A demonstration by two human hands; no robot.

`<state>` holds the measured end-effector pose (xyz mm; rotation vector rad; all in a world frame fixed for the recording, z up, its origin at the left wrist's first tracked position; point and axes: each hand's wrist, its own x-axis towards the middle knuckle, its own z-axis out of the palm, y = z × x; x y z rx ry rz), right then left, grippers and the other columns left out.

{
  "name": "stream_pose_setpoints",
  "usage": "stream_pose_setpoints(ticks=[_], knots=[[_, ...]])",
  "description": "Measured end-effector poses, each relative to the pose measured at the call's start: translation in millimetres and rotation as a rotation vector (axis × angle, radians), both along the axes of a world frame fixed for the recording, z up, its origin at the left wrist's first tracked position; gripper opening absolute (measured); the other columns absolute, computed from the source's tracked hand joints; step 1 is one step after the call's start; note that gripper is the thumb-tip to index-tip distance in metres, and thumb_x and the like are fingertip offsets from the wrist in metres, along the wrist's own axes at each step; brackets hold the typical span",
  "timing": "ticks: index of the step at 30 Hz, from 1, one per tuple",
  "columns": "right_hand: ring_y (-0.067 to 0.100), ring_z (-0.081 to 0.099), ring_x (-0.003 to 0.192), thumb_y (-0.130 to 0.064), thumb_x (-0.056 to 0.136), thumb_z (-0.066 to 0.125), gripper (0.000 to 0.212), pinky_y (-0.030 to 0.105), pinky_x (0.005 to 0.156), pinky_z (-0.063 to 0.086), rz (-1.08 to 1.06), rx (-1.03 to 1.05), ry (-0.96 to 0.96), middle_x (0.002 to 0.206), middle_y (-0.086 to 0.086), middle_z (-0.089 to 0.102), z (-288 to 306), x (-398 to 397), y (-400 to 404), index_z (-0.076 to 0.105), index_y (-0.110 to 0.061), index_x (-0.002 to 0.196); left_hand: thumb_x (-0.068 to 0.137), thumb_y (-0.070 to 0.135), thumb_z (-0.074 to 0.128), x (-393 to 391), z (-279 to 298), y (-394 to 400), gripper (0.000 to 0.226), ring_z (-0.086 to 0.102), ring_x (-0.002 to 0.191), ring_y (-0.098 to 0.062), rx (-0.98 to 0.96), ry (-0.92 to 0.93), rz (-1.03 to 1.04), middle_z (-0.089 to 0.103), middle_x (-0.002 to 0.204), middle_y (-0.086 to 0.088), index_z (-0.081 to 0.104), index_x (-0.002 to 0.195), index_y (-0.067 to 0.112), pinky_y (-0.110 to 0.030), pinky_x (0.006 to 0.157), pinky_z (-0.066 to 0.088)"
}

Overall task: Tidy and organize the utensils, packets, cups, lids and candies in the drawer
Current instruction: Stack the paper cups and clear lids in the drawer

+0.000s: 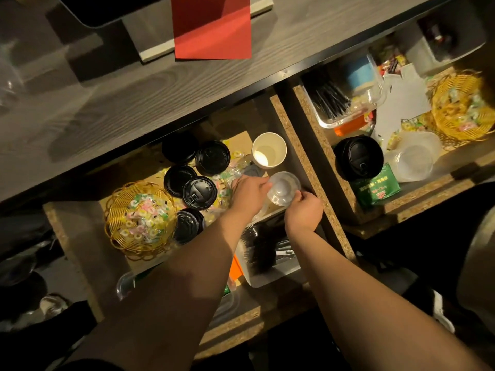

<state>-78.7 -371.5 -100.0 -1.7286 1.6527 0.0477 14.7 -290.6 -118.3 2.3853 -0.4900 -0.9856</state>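
Both hands reach into the left drawer (72, 236). My left hand (247, 192) and my right hand (304, 211) together grip a clear plastic dome lid (284, 187) near the drawer's right wall. Just behind it stands a white paper cup (269, 149), upright and empty. Several black cup lids (199, 192) lie scattered in the middle among loose wrapped candies (223, 178). A gold wire basket (139, 220) holds more candies at the left. A clear tray of black utensils (263, 253) sits under my forearms.
A second drawer on the right holds a black lid stack (359, 156), a green packet (377, 190), clear plastic cups (413, 159), another gold candy basket (462, 108) and a tray of black straws (330, 101). A red card (213, 28) lies on the grey wood counter (107, 103).
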Motion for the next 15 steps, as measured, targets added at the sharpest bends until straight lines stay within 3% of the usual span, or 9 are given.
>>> stream_pose_setpoints(ticks=[7,9,13,15], knots=[[0.033,0.064,0.104,-0.015,0.102,0.044,0.026,0.029,0.073,0.038,0.078,-0.009,0.124,0.11,0.018,0.068,7.3,4.0,3.5,0.064,-0.001,0.112,0.1,0.045,0.052,4.2,-1.6,1.5,0.031,0.039,0.127,-0.032,0.1,0.009,-0.064,0.065,0.124,-0.01,0.069,0.124,0.035,-0.039,0.102,0.028],[0.032,0.064,0.107,-0.011,0.101,0.046,0.025,0.029,0.076,0.04,0.059,-0.017,0.087,0.112,0.018,0.067,14.5,4.7,11.4,0.059,-0.001,0.12,0.101,0.043,0.052,5.8,8.7,8.3,0.036,0.039,0.13,-0.029,0.058,0.004,-0.068,0.066,0.127,-0.007,0.067,0.13,0.028,-0.036,0.103,0.026],[0.027,0.062,0.115,-0.014,0.098,0.049,0.039,0.036,0.094,0.049,0.084,-0.038,-0.102,0.124,0.012,0.064,33.0,1.8,30.8,0.05,-0.008,0.136,0.098,0.036,0.06,8.1,30.4,35.8,0.032,0.052,0.12,-0.027,-0.097,-0.035,0.139,0.07,0.121,-0.006,0.071,0.123,0.02,-0.037,0.104,0.039],[0.024,0.06,0.117,-0.019,0.098,0.048,0.04,0.032,0.094,0.047,0.154,-0.077,-0.162,0.129,0.009,0.062,39.0,-1.1,36.3,0.05,-0.01,0.137,0.096,0.035,0.061,7.0,36.8,55.1,0.031,0.06,0.111,-0.025,-0.159,-0.034,0.257,0.073,0.114,-0.004,0.073,0.119,0.018,-0.043,0.099,0.048]])
